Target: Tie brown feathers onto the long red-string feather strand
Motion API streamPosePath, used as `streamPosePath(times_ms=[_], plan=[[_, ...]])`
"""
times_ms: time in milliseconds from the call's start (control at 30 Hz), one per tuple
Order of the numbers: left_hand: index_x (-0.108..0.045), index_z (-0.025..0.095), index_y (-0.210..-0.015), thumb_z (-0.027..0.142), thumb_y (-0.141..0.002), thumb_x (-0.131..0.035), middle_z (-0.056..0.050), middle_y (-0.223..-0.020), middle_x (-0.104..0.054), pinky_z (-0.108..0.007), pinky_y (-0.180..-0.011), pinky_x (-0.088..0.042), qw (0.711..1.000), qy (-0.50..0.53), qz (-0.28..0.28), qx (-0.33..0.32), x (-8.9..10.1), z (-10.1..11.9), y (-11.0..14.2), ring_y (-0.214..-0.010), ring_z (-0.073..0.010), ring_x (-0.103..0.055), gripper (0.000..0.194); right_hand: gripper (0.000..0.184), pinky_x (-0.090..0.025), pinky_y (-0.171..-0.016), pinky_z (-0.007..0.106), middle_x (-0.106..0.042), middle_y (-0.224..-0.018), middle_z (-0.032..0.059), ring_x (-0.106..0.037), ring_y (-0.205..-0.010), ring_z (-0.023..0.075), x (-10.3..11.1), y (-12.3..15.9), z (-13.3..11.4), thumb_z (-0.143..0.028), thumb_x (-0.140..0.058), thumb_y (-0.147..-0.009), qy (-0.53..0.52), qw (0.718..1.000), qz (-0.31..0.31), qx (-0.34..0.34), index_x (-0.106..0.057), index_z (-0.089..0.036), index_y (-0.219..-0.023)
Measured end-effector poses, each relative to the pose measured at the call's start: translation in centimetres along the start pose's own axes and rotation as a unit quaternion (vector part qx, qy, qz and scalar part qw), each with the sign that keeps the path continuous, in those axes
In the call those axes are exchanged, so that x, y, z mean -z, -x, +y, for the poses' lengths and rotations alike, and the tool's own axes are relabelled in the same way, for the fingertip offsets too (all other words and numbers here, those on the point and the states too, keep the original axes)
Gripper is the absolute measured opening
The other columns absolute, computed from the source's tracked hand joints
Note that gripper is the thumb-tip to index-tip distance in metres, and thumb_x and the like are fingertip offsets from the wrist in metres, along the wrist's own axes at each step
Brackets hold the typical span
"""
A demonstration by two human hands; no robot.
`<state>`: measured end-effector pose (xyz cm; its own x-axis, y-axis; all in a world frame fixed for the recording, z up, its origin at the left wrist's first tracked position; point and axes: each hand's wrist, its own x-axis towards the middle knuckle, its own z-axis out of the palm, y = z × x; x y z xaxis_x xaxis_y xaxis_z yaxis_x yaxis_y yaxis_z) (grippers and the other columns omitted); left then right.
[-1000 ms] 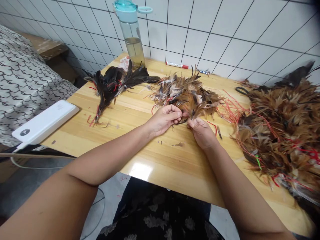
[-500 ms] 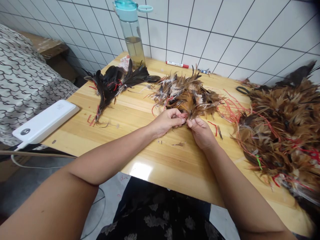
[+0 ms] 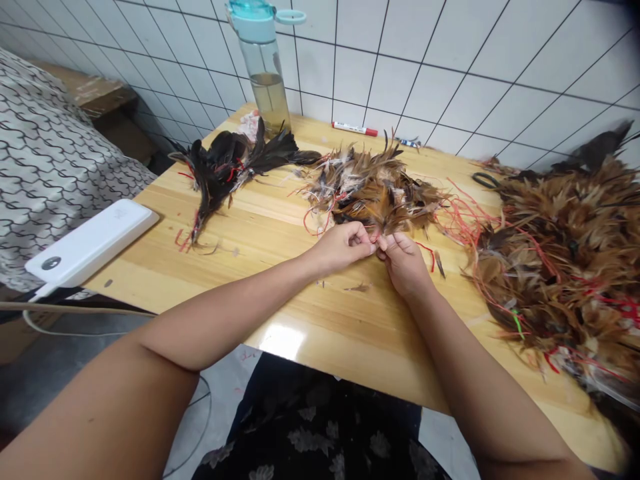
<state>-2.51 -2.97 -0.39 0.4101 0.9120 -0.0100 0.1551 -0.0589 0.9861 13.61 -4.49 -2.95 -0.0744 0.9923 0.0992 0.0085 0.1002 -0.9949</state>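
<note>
My left hand [image 3: 343, 248] and my right hand [image 3: 404, 262] meet at the near edge of a small pile of brown feathers [image 3: 373, 188] on the wooden table [image 3: 280, 267]. Both hands are closed in a pinch, fingertips almost touching, on the base of a brown feather bundle [image 3: 383, 223] from that pile. Red threads run through the feathers. What lies exactly between the fingertips is too small to make out.
A bunch of black feathers [image 3: 227, 163] lies at the left, a big heap of brown feathers [image 3: 565, 260] at the right. A water bottle [image 3: 264, 63] and a red marker [image 3: 355, 129] stand by the tiled wall. A white power bank [image 3: 90, 243] overhangs the table's left edge.
Both hands have drawn slightly closer together and toward me, fingertips now nearly touching at the feather bundle's base. The piles have not moved.
</note>
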Motion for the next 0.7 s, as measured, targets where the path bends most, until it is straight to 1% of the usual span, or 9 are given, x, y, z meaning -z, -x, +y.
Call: streamPosePath(times_ms=[100,200,300,367,433,500,700], plan=[[-0.048,0.018,-0.074,0.029,-0.074,-0.064,0.005,-0.064,-0.05,-0.02,-0.054,-0.032,0.997,-0.062,0.03,-0.033,0.02,0.17,0.03,-0.058,-0.0077,-0.043,0.02,0.041,-0.033,-0.056,0.026,-0.044,-0.064,-0.0021,-0.037,-0.059,0.012,-0.03,0.04,-0.07,-0.056,-0.059,-0.084,0.024,1.0,0.007,0.017,-0.048,-0.022,-0.065],[-0.044,0.019,-0.077,0.023,-0.073,-0.064,0.005,-0.067,-0.049,-0.02,-0.054,-0.035,0.989,-0.102,0.059,-0.087,0.11,0.54,0.17,-0.058,-0.0073,-0.044,0.021,0.041,-0.034,-0.056,0.027,-0.05,-0.064,-0.0004,-0.042,-0.06,0.0131,-0.06,0.13,-0.28,-0.055,-0.053,-0.088,0.071,0.997,-0.012,0.029,-0.049,-0.022,-0.065],[-0.044,0.019,-0.078,0.018,-0.075,-0.062,0.004,-0.07,-0.048,-0.02,-0.056,-0.037,0.971,-0.149,0.087,-0.167,0.23,0.82,0.32,-0.06,-0.0075,-0.044,0.018,0.042,-0.035,-0.056,0.027,-0.051,-0.061,-0.0005,-0.045,-0.06,0.0136,-0.09,0.19,-0.43,-0.056,-0.05,-0.089,0.093,0.995,-0.015,0.036,-0.047,-0.022,-0.065],[-0.046,0.018,-0.078,0.015,-0.076,-0.06,0.002,-0.073,-0.05,-0.02,-0.059,-0.038,0.954,-0.184,0.094,-0.219,0.28,0.84,0.36,-0.065,-0.0084,-0.046,0.014,0.042,-0.035,-0.056,0.027,-0.051,-0.058,-0.0011,-0.045,-0.059,0.0135,-0.13,0.21,-0.49,-0.057,-0.049,-0.089,0.096,0.995,-0.009,0.032,-0.045,-0.022,-0.064],[-0.049,0.017,-0.078,0.013,-0.077,-0.058,0.001,-0.076,-0.052,-0.021,-0.061,-0.04,0.942,-0.209,0.089,-0.245,0.3,0.77,0.35,-0.068,-0.0091,-0.047,0.01,0.043,-0.034,-0.055,0.027,-0.051,-0.057,-0.0017,-0.044,-0.057,0.0131,-0.17,0.21,-0.52,-0.057,-0.05,-0.088,0.095,0.995,-0.003,0.026,-0.044,-0.023,-0.064],[-0.052,0.017,-0.08,0.014,-0.078,-0.058,0.0,-0.077,-0.053,-0.021,-0.061,-0.04,0.944,-0.214,0.079,-0.237,0.31,0.7,0.33,-0.068,-0.0093,-0.048,0.007,0.043,-0.034,-0.055,0.027,-0.05,-0.057,-0.002,-0.044,-0.056,0.013,-0.19,0.19,-0.49,-0.058,-0.051,-0.088,0.098,0.995,0.0,0.022,-0.044,-0.023,-0.064],[-0.052,0.016,-0.078,0.02,-0.078,-0.061,0.001,-0.072,-0.054,-0.021,-0.06,-0.04,0.97,-0.169,0.061,-0.167,0.31,0.92,0.37,-0.064,-0.0091,-0.048,0.009,0.044,-0.033,-0.054,0.027,-0.048,-0.058,-0.002,-0.043,-0.058,0.013,-0.09,0.16,-0.15,-0.06,-0.051,-0.087,0.092,0.995,-0.01,0.024,-0.048,-0.022,-0.064]])
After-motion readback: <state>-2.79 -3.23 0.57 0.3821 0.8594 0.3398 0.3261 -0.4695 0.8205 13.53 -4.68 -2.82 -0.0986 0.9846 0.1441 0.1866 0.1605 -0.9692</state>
